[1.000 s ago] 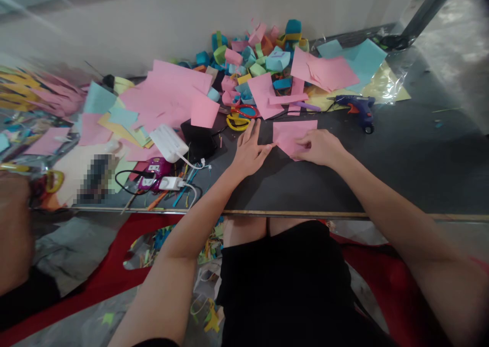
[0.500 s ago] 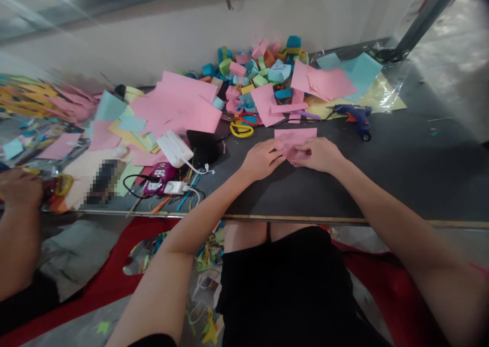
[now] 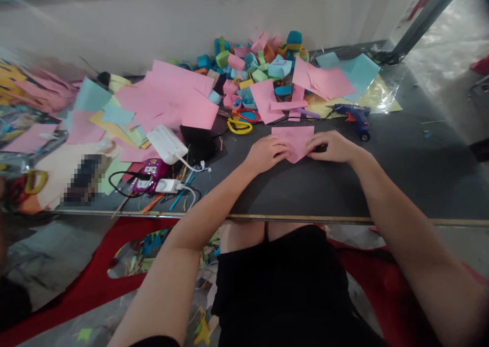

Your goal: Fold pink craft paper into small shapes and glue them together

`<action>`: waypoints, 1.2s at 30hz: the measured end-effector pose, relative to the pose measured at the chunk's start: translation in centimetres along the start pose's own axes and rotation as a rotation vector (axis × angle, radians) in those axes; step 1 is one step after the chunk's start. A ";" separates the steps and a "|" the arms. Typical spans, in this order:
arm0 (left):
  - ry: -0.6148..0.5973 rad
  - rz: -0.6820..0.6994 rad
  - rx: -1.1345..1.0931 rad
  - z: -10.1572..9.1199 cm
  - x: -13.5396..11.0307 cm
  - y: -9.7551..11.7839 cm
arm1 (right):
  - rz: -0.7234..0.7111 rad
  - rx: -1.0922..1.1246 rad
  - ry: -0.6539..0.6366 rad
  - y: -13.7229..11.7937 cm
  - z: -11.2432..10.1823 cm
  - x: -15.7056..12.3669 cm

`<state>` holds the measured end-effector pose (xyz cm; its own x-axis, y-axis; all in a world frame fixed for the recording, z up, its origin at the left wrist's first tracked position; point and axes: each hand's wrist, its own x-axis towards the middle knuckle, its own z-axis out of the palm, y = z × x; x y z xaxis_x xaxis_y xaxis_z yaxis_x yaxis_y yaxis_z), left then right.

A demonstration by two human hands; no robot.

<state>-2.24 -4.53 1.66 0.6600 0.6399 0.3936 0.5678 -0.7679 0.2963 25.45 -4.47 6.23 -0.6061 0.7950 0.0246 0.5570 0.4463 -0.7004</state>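
Observation:
A pink paper sheet [image 3: 294, 134] lies on the dark table in front of me, with a straight far edge and its near side folded to a point. My left hand [image 3: 266, 155] is at its left side, fingers curved over the paper and closed on that edge. At the right edge, my right hand [image 3: 331, 145] pinches the paper between thumb and fingers. Just beyond the sheet lie yellow-handled scissors [image 3: 240, 127] and a red-handled pair [image 3: 248, 114]. A blue glue gun [image 3: 357, 118] rests to the right of my right hand.
Folded paper pieces [image 3: 244, 64] are heaped against the wall. Large pink sheets [image 3: 168, 100] spread at the left, near a purple power strip [image 3: 150, 174], a white adapter [image 3: 167, 143] and cables. A clear plastic bag [image 3: 385, 95] lies back right. The table's edge [image 3: 305, 218] runs before my lap.
My right hand has shifted from over the middle of the pink paper to its right edge, uncovering the folded point. The co-worker's hand at the left has mostly left the view.

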 end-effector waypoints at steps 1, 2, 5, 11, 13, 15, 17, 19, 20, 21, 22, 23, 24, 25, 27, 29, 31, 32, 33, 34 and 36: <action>-0.002 0.010 0.001 0.0 0.0 0.2 | -0.002 0.026 -0.010 0.1 0.0 0.1; -0.007 0.010 0.004 0.0 0.0 0.4 | -0.002 0.046 -0.033 0.3 -0.1 0.2; -0.038 -0.052 0.017 0.0 0.0 1.5 | 0.013 0.071 -0.124 1.1 -0.7 0.4; -0.027 -0.159 0.011 0.0 -0.1 3.0 | 0.150 0.060 0.065 1.6 0.4 0.9; -0.022 -0.161 0.005 0.1 -0.1 2.9 | 0.214 0.044 0.210 1.4 1.3 1.1; -0.017 -0.159 0.002 0.1 0.0 2.8 | 0.241 0.005 0.285 1.2 2.1 1.4; -0.019 -0.152 -0.001 0.1 0.0 2.8 | 0.253 -0.030 0.309 0.9 2.5 1.5; -0.031 -0.148 0.003 0.0 0.0 2.7 | 0.260 -0.045 0.318 0.7 2.7 1.6; -0.037 -0.147 0.004 -0.1 0.0 2.7 | 0.260 -0.045 0.323 0.6 2.8 1.6; -0.041 -0.144 0.003 -0.1 0.0 2.7 | 0.258 -0.041 0.331 0.5 2.9 1.6; -0.042 -0.139 0.000 -0.1 0.0 2.8 | 0.255 -0.035 0.340 0.3 2.9 1.6; -0.040 -0.130 -0.002 -0.2 -0.1 2.8 | 0.252 -0.030 0.348 0.2 3.0 1.6; -0.037 -0.122 -0.001 -0.2 -0.1 2.8 | 0.250 -0.030 0.353 0.1 3.1 1.7; -0.033 -0.114 0.004 -0.2 -0.2 2.8 | 0.249 -0.033 0.356 -0.1 3.2 1.7; -0.022 -0.102 0.021 -0.2 -0.3 2.8 | 0.253 -0.046 0.355 -0.3 3.3 1.8; -0.016 -0.096 0.031 -0.1 -0.3 2.8 | 0.255 -0.049 0.352 -0.4 3.4 1.9; -0.017 -0.098 0.024 0.0 -0.3 2.8 | 0.256 -0.043 0.350 -0.5 3.4 1.9; -0.016 -0.104 0.018 0.0 -0.3 2.8 | 0.255 -0.042 0.350 -0.5 3.3 1.9; -0.013 -0.112 0.012 0.0 -0.3 2.8 | 0.254 -0.044 0.348 -0.4 3.3 1.9; -0.006 -0.119 0.008 0.0 -0.3 2.8 | 0.254 -0.047 0.347 -0.4 3.3 1.9; 0.011 -0.124 0.004 0.1 -0.3 2.8 | 0.257 -0.057 0.348 -0.4 3.4 1.9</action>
<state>-0.80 -6.87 2.31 0.5794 0.7293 0.3639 0.6465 -0.6831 0.3397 22.19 -4.50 4.13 -0.2217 0.9699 0.1005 0.7009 0.2302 -0.6751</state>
